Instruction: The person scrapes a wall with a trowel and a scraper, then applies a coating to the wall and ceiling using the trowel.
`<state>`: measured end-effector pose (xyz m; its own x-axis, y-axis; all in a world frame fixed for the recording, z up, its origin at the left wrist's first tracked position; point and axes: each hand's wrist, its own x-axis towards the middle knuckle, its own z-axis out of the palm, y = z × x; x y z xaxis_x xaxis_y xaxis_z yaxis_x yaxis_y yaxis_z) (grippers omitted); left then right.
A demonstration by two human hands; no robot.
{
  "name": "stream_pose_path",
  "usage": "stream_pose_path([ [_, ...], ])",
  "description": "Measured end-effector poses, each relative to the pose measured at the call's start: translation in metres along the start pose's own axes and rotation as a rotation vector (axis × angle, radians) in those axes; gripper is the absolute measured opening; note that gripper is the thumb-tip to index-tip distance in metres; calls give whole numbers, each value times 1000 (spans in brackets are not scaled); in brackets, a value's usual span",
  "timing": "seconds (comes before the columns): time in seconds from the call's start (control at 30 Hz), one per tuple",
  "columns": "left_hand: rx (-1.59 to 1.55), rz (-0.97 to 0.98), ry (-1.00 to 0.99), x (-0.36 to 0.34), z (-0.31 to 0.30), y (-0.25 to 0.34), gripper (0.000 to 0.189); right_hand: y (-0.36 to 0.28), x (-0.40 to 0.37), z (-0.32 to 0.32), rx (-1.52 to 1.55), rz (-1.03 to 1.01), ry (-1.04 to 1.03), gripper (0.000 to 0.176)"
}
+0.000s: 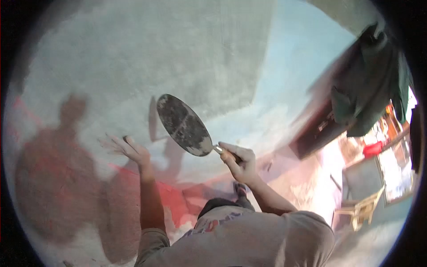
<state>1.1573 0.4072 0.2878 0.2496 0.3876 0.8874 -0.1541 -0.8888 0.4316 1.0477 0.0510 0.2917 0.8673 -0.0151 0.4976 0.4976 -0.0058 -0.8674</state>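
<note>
My right hand (239,161) is closed around the handle of a trowel (184,125). Its dark, rounded metal blade points up and left, with pale smears over the surface. Behind the blade is the wall (213,49), grey on much of its upper part and pale blue beside that; the trowel's shadow falls on it just left of the blade. My left hand (132,150) is raised to the left with its fingers spread, close in front of the wall, and holds nothing.
Dark green cloth (369,84) hangs at the right by a dark wooden frame (318,127). Beyond it stand a light wooden chair (362,209) and a red object (372,149). Red paint (171,196) marks the lower wall. Shadows fall across the left side.
</note>
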Motion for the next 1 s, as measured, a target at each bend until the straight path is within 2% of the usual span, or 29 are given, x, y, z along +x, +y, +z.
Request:
stream_pose_path([
  [0.07, 66, 87, -57, 14, 3, -14, 74, -5, -7, 7, 27, 50, 11, 33],
  [0.17, 56, 111, -53, -8, -2, -41, 74, -19, -22, 7, 68, 157, 131, 32],
  [0.27, 77, -179, -18, -88, 20, -93, 75, 6, -29, -20, 246, 241, 269, 34],
  [0.33, 151, -219, -40, -88, 16, -104, 79, 4, -21, -40, 364, 247, 405, 43],
  [0.4, 246, -224, -66, -80, 24, -130, 82, -7, -11, -50, 415, 176, 401, 49],
  [0.47, 163, -296, -38, -55, 24, -114, 84, -15, 3, -56, 471, 220, 486, 53],
  [0.5, 14, -381, 19, -31, 24, -72, 84, -13, 8, -58, 476, 206, 511, 55],
  [0.57, -21, -385, 68, -13, 25, -27, 86, -10, 9, -79, 500, 205, 504, 56],
  [0.6, 10, -258, 82, -28, 40, -24, 88, -16, 9, -91, 498, 203, 502, 55],
  [0.63, -24, -231, 44, -45, 55, -7, 89, -13, 11, -94, 469, 188, 497, 53],
  [0.67, 7, -52, -106, -67, 54, 18, 83, -6, 10, -105, 389, 182, 472, 52],
  [0.7, 170, 180, -526, -104, 52, 11, 76, -7, 11, -110, 337, 182, 467, 50],
  [0.8, 247, 198, -573, -142, 52, 4, 74, 4, 21, -120, 202, 110, 392, 47],
  [0.87, 256, -57, -356, -148, 66, 1, 76, 5, 26, -137, 142, 83, 386, 45],
  [0.93, 40, -488, -44, -152, 94, -4, 79, 7, 22, -157, 117, 98, 422, 43],
  [1.0, -90, -686, 56, -126, 103, 48, 81, 9, 15, -180, 117, 72, 379, 32],
])
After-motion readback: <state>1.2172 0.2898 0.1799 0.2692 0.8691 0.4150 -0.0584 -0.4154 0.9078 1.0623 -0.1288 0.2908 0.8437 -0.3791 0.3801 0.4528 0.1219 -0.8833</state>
